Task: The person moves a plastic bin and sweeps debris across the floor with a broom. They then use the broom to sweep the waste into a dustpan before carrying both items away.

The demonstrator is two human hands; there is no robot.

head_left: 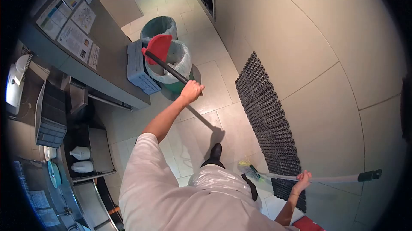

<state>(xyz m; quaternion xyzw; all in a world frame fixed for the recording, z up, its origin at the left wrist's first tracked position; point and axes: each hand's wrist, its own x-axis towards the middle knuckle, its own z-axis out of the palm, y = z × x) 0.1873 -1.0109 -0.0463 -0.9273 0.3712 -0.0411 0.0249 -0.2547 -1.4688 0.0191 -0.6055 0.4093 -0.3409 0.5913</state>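
Observation:
My left hand (192,91) is wrapped round the black handle of a red dustpan (159,49), which is raised over a bin (177,76) lined with a clear bag. Low on the right, my right hand (303,181) grips the pale pole of a broom (339,179). Its yellow and green bristle head (248,167) points left, near the floor, and its dark end cap points right.
A second lined bin (159,26) stands behind the first, beside blue-grey crates (139,68). A black rubber mat (270,123) leans on the right wall. Shelving with white jugs (80,153) is at left. Tiled floor runs ahead.

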